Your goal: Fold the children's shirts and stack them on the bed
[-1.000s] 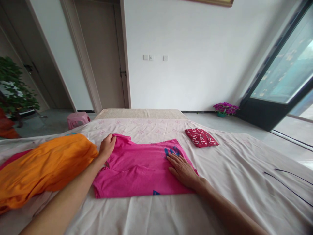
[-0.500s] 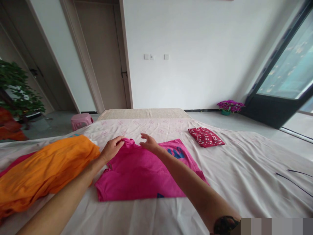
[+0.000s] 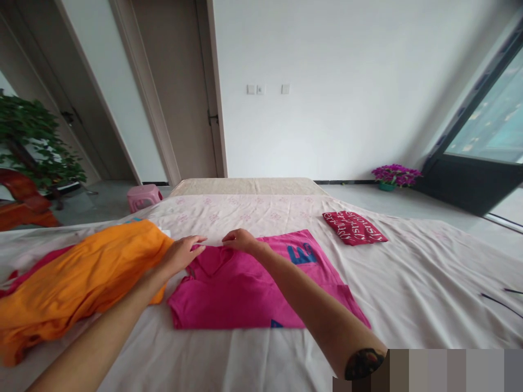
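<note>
A magenta T-shirt (image 3: 237,294) with blue print lies spread and partly folded on the bed in front of me. At its far left corner, by the neckline, my left hand (image 3: 186,255) has its fingers stretched out and thumb apart, holding nothing. My right hand (image 3: 243,241) is at the far edge of the shirt, its fingers bent together on the cloth beside the neckline. The fingertips partly hide the fabric there. My right forearm crosses over the shirt's right half.
An orange garment (image 3: 93,272) lies heaped on the left, over other clothes. A folded red cloth with white lettering (image 3: 354,228) rests at the right on the pale bedsheet (image 3: 429,283). Thin black cords (image 3: 500,305) lie far right. A pink stool (image 3: 144,197) stands beyond the bed.
My left hand has let go of the neckline cloth and its fingers have straightened. My right hand has moved down to the shirt's far edge and closed. The view has shifted slightly.
</note>
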A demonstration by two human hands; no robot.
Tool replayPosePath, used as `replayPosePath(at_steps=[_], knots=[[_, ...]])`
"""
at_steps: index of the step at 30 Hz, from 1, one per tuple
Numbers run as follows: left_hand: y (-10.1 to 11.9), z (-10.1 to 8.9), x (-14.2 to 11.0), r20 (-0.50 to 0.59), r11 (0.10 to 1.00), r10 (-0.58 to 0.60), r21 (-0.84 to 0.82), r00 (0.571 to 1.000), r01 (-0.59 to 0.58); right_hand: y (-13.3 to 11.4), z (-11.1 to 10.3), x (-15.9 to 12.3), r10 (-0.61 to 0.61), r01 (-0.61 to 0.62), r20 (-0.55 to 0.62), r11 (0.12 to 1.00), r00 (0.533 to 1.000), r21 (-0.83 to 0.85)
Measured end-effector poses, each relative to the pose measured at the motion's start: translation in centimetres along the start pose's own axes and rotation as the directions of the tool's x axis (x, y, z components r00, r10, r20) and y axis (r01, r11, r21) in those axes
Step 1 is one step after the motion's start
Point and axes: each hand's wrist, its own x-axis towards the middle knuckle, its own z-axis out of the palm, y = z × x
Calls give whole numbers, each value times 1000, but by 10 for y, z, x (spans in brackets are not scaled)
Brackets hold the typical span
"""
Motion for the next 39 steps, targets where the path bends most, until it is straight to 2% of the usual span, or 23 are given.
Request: replayPosePath(at_steps=[3,7,10,14,17,20,22,25,28,31,35,37,39], knots=[[-9,5,1,4,984,-110,145,994,108,4,-1,0,-9,6,-67,999,998,-46],[-24,12,6,-39,965,-213,148,976,216,18,-8,-3,-6,-10,-148,995,989,-104],[-30,15,11,-17,964,-236,121,971,237,27,-12,-7,-3,-24,-174,988,985,-151],[-30,15,15,17,976,-200,98,980,197,27,-16,-9,-36,-6,-220,982,975,-189],[-28,13,14,22,976,-187,121,982,183,20,-15,-9,-127,84,-130,953,983,-292],[-27,11,13,2,973,-191,132,982,189,13,-12,-10,-199,174,-7,873,980,-455],[-25,8,13,-25,977,-164,131,986,166,9,-11,-11,-229,206,20,831,973,-517],[-19,0,10,-67,986,-107,123,992,115,5,-12,-17,-304,250,-3,790,953,-560],[-10,-10,-3,-110,996,22,88,994,-12,3,-15,-29,-418,324,-32,748,908,-579],[3,-20,-29,-133,985,168,67,977,-161,4,-16,-51,-513,417,3,695,859,-586],[17,-25,-72,-15,958,271,102,963,-268,9,-19,-90,-594,575,168,606,787,-549],[22,-24,-91,57,948,291,115,955,-295,15,-28,-107,-609,637,243,596,755,-488],[26,-23,-103,102,946,286,126,953,-298,25,-44,-117,-590,621,232,633,773,-462]])
